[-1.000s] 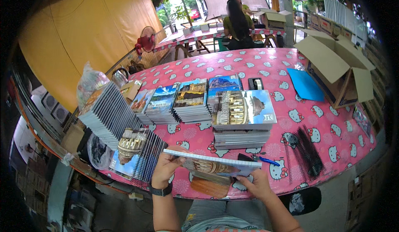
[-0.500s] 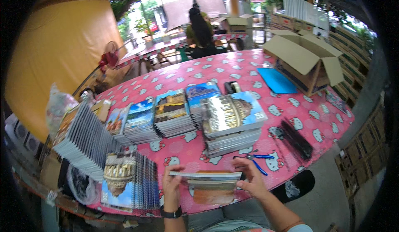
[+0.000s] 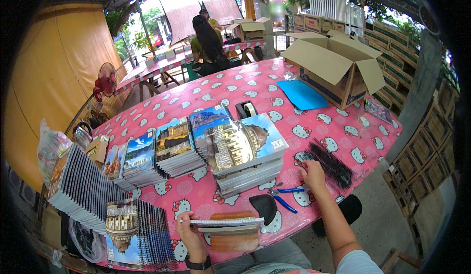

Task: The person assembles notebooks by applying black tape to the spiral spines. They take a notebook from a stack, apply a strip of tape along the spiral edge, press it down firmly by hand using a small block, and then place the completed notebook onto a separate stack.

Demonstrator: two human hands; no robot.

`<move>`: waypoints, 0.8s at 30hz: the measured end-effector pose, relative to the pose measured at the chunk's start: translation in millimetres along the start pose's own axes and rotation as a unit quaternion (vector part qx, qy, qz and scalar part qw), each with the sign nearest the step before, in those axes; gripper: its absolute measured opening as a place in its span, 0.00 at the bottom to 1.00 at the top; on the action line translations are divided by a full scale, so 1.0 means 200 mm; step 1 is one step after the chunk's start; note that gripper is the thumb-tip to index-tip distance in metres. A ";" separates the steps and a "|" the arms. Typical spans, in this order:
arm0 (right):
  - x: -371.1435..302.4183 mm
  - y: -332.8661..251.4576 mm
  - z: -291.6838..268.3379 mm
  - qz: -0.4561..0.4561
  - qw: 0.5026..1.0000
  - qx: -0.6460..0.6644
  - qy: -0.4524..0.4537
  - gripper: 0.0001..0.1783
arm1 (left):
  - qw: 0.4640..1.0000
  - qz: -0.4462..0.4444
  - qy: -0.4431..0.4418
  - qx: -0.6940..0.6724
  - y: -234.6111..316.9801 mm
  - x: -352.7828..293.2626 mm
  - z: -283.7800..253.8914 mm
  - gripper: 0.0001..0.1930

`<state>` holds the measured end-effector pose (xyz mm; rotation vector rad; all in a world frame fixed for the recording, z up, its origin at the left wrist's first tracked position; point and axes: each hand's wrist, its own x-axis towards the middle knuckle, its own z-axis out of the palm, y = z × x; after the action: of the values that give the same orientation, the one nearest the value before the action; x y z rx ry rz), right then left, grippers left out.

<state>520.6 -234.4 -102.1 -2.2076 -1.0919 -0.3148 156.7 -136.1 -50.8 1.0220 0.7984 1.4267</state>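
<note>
My left hand [image 3: 192, 234] grips one end of a loose-leaf notebook block [image 3: 228, 222], seen edge-on. Beneath the block is a brown wooden-looking piece [image 3: 234, 242] at the table's near edge. My right hand [image 3: 313, 175] is at the left side of a bundle of black spiral binding coils [image 3: 336, 168]. Its fingers are curled together, and what they hold, if anything, is hidden. Blue-handled pliers [image 3: 288, 201] lie to the left of the right hand. Next to the notebook block sits a black half-round object [image 3: 264, 209].
Stacked spiral notebooks [image 3: 169, 149] and a plastic-wrapped stack [image 3: 248, 144] stand in front of me. More notebooks [image 3: 81, 190] stand at left. A tape dispenser [image 3: 246, 109], blue sheet [image 3: 301, 95] and open carton [image 3: 338, 68] are farther off. Another person [image 3: 211, 43] sits beyond the table.
My right hand has let go of the notebook block and moved right to the coils. My left hand still holds the block. The black half-round object has come into sight. The view has shifted.
</note>
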 end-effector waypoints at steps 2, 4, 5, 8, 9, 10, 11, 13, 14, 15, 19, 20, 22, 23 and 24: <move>0.01 0.06 0.05 -0.013 0.999 0.015 -0.042 0.13 | 1.000 0.009 -0.023 -0.003 0.02 0.00 0.00 0.12; 0.03 0.11 0.05 0.038 0.989 0.084 -0.118 0.17 | 0.997 0.064 0.016 0.042 0.03 0.01 0.02 0.15; 0.03 0.10 0.03 0.035 0.984 0.147 -0.094 0.18 | 0.993 0.087 0.038 0.068 0.03 0.00 0.02 0.17; 0.00 -0.04 -0.20 0.061 0.947 0.301 -0.095 0.22 | 0.866 0.338 0.070 0.361 0.10 -0.08 0.15 0.21; -0.03 -0.20 -0.33 0.080 0.928 0.335 -0.143 0.23 | 0.827 0.362 -0.009 0.431 0.12 -0.16 0.17 0.23; -0.07 -0.34 -0.46 0.127 0.901 0.353 -0.218 0.21 | 0.781 0.384 -0.093 0.484 0.14 -0.22 0.22 0.26; -0.12 -0.38 -0.50 0.100 0.892 0.351 -0.267 0.20 | 0.771 0.376 -0.150 0.493 0.18 -0.28 0.29 0.27; -0.23 -0.46 -0.54 0.004 0.875 0.368 -0.315 0.19 | 0.782 0.340 -0.233 0.468 0.19 -0.28 0.38 0.26; -0.26 -0.53 -0.56 -0.067 0.863 0.388 -0.315 0.18 | 0.802 0.313 -0.256 0.439 0.19 -0.26 0.40 0.25; -0.29 -0.55 -0.56 -0.086 0.859 0.392 -0.318 0.18 | 0.821 0.288 -0.280 0.407 0.18 -0.23 0.43 0.24; -0.31 -0.63 -0.59 -0.078 0.832 0.420 -0.354 0.18 | 0.829 0.256 -0.332 0.371 0.21 -0.18 0.46 0.16; -0.32 -0.64 -0.59 -0.068 0.830 0.433 -0.345 0.17 | 0.825 0.253 -0.346 0.369 0.21 -0.18 0.46 0.15; -0.34 -0.67 -0.58 -0.038 0.821 0.453 -0.346 0.17 | 0.823 0.249 -0.354 0.367 0.21 -0.17 0.46 0.13; -0.34 -0.68 -0.58 -0.019 0.814 0.459 -0.354 0.16 | 0.826 0.249 -0.349 0.365 0.21 -0.17 0.46 0.13; -0.34 -0.69 -0.58 0.000 0.808 0.465 -0.362 0.16 | 0.829 0.250 -0.344 0.364 0.21 -0.17 0.46 0.13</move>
<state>378.9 -290.8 15.0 -1.3838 -1.2292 0.9701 223.0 -181.3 17.8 2.3133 0.5305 0.9995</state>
